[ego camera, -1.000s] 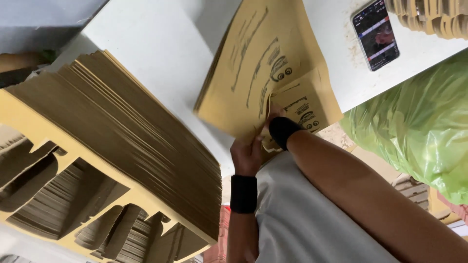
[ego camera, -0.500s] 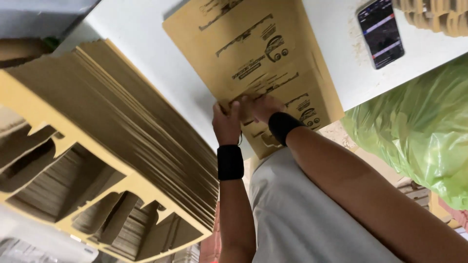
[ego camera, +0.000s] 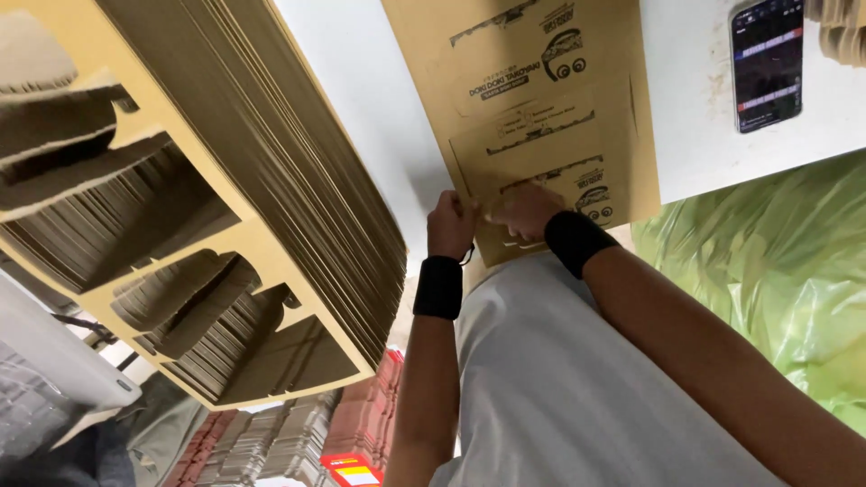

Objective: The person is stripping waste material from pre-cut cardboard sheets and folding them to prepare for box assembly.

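Observation:
A flat brown cardboard box blank [ego camera: 541, 99] with dark print lies on the white table [ego camera: 361, 90], its near end hanging over the edge. My left hand [ego camera: 449, 225] grips that near edge at its left corner. My right hand [ego camera: 523, 212] presses down on the blank just beside it, fingers on the printed flap. Both wrists wear black wristbands.
A tall stack of brown die-cut cardboard blanks [ego camera: 225, 198] fills the left side. A black phone [ego camera: 767, 61] with a lit screen lies on the table at the upper right. A green plastic bag [ego camera: 776, 271] sits at the right. More stacked flat boxes [ego camera: 352, 433] lie on the floor below.
The cardboard blank has been drawn flat and squarer along the table. Both hands have come together at its near edge, and the view has shifted closer.

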